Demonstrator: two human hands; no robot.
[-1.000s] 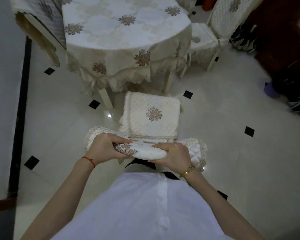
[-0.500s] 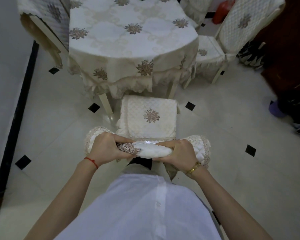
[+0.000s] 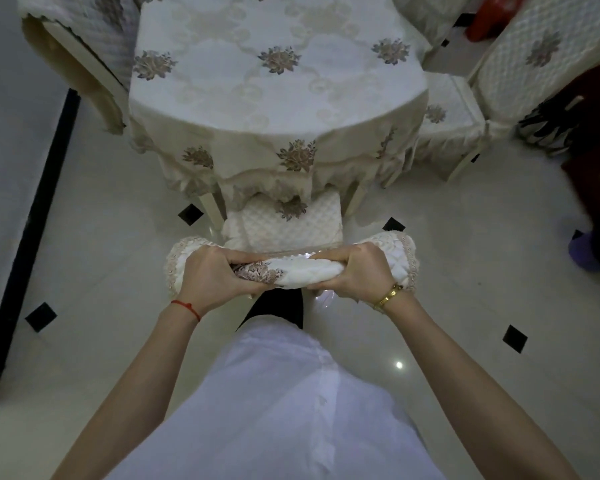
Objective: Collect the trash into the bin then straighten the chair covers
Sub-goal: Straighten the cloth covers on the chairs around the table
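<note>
A cream quilted chair cover (image 3: 302,271) with a brown flower motif wraps the top of a chair back just in front of me. My left hand (image 3: 212,275) grips its left part and my right hand (image 3: 357,271) grips its right part, fingers curled over the fabric. Lace-trimmed ends stick out beyond both hands. The chair's quilted seat cushion (image 3: 291,225) lies beyond, partly tucked under the tablecloth's hem.
A round table (image 3: 278,84) with a flowered cream cloth stands ahead. Another covered chair (image 3: 465,123) is at the right, and a third (image 3: 84,57) at the upper left. A red object (image 3: 492,19) and dark bags (image 3: 548,126) sit far right. Tiled floor surrounds me.
The chair has slid forward under the table, so its seat is now mostly hidden by the cloth. Both hands keep the same hold on the cover.
</note>
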